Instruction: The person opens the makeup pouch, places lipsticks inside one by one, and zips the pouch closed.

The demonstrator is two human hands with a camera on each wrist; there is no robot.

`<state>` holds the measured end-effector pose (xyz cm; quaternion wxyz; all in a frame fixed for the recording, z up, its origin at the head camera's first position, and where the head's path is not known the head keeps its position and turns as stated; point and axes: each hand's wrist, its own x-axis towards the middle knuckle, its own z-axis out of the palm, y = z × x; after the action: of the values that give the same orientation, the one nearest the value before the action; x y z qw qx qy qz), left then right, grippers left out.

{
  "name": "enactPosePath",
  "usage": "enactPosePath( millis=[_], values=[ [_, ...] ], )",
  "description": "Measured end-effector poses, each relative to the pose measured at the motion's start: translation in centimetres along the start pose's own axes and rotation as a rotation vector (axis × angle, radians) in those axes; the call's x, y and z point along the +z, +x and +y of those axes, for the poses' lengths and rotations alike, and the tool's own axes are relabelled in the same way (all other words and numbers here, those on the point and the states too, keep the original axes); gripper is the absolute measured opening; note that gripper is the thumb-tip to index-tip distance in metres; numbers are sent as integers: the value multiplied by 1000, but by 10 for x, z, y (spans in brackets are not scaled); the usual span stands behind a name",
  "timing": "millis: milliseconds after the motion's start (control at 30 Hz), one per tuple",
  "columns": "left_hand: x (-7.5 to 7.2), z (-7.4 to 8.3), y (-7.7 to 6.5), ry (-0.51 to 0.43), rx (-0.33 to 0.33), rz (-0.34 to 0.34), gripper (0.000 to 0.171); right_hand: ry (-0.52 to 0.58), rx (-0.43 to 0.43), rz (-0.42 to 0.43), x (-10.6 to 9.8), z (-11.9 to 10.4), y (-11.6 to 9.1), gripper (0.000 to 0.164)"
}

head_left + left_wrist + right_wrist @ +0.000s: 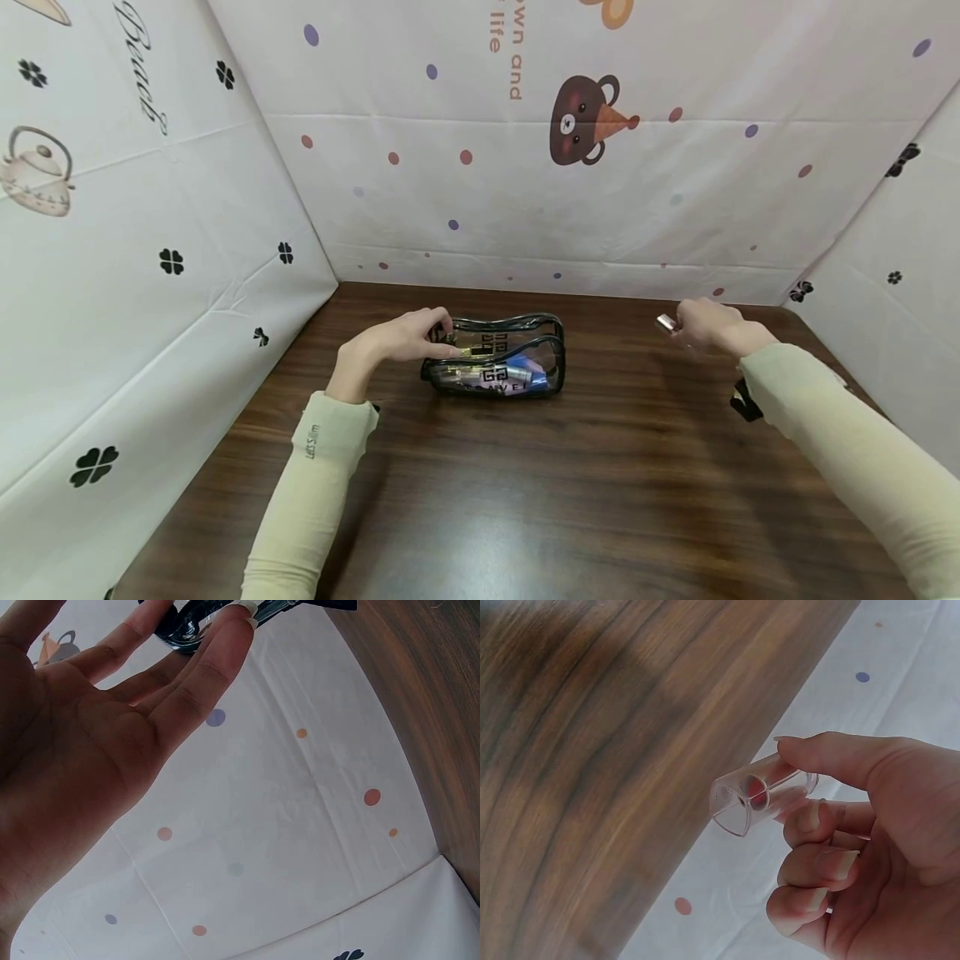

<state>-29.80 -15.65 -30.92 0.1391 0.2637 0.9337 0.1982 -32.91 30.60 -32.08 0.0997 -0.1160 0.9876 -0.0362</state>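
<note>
A clear toiletry bag (495, 393) with black edging and dark printing stands on the table, its top parted. Inside show a blue item (534, 377) and some yellow and silvery pieces. At its left end my left hand (405, 335) holds the rim, thumb toward the front and fingers at the back. In the left wrist view the fingertips meet the black edging (180, 637). Well to the right, my right hand (708, 323) holds a small clear lipstick-like tube (731, 799) above the table, between thumb and curled fingers. Something round and reddish shows inside the tube.
The dark wooden table (525, 483) runs back to a patterned white sheet (450, 200) hung as a wall. Similar sheets stand at the left (150, 333) and right (892, 333). A black wrist device (744, 402) shows under the right sleeve.
</note>
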Motion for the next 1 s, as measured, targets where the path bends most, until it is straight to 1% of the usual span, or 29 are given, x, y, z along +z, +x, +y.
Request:
enactPosePath(
  millis=[433, 667, 900, 1000],
  values=[
    [0, -1, 0, 7, 14, 6, 48, 9, -41, -2, -7, -15, 0, 23],
    [-1, 1, -1, 11, 9, 7, 42, 5, -52, 12, -8, -23, 4, 22],
    [-1, 1, -1, 6, 12, 3, 46, -8, -68, 14, -8, -30, 7, 25],
    [-1, 1, -2, 7, 5, 5, 44, -5, -80, 26, -11, -35, 7, 25]
  ],
)
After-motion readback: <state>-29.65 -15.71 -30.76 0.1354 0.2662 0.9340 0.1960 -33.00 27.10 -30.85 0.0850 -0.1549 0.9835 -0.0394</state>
